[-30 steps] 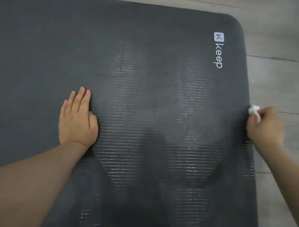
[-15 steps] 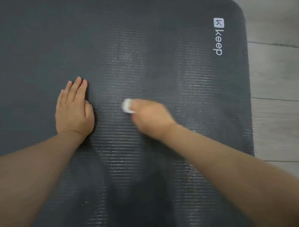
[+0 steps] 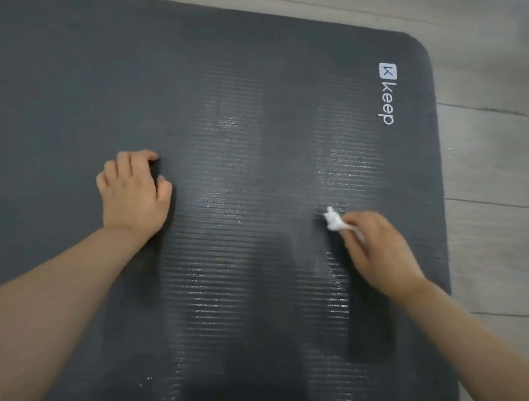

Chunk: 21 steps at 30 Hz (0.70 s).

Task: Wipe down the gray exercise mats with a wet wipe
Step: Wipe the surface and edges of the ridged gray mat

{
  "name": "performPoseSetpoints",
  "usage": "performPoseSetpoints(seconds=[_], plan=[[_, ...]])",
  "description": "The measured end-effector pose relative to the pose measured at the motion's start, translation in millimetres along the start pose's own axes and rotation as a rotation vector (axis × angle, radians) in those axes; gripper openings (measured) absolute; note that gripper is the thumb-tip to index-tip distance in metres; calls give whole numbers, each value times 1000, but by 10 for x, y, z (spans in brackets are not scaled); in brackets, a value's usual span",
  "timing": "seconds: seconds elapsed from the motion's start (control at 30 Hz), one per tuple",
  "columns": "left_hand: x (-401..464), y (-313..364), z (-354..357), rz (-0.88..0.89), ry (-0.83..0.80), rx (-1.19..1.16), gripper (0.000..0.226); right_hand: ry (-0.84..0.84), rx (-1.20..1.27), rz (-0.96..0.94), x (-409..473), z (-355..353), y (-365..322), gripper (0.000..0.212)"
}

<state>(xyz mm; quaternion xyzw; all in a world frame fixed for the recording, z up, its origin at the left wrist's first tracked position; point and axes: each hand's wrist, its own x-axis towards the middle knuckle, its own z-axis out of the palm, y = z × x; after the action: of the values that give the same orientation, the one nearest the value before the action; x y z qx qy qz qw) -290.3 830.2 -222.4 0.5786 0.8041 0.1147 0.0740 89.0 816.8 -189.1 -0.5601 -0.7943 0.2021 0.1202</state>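
A dark gray ribbed exercise mat (image 3: pixel 80 86) fills most of the view, with a white "Keep" logo (image 3: pixel 386 93) near its far right corner. Wet, shiny streaks run down its middle and right part. My right hand (image 3: pixel 379 254) grips a crumpled white wet wipe (image 3: pixel 335 220) and presses it on the mat's right half. My left hand (image 3: pixel 134 191) rests on the mat left of the middle, fingers curled under, holding nothing.
Light wood-look floor (image 3: pixel 494 180) shows beyond the mat's right edge and along the far edge at the top. The mat's far right corner is rounded.
My right hand swept the wipe from the mat's right edge to the middle, then back toward the right. My left hand's fingers went from flat to curled.
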Motion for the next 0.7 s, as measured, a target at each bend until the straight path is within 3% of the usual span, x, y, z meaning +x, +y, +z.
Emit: performPoseSetpoints(seconds=[0.1, 0.23, 0.33, 0.47, 0.57, 0.63, 0.7], plan=[[404, -56, -33, 27, -16, 36, 59, -139, 26, -444, 283, 317, -495, 14], [497, -132, 49, 118, -77, 42, 67, -259, 127, -694, 777, 712, -1002, 17], [511, -172, 41, 142, -88, 47, 68, -440, 139, -924, 1016, 848, -1136, 14], [549, -173, 25, 133, -143, 80, 70, -594, 36, -1149, 1658, 731, -1122, 5], [564, -176, 10, 118, -175, 85, 69, -476, 36, -919, 2670, 613, -1067, 21], [590, -170, 11, 114, -192, 87, 68, -258, 2, -703, 3350, 549, -993, 38], [593, -173, 8, 118, -209, 100, 68, -45, -53, -391, 3911, 509, -894, 33]])
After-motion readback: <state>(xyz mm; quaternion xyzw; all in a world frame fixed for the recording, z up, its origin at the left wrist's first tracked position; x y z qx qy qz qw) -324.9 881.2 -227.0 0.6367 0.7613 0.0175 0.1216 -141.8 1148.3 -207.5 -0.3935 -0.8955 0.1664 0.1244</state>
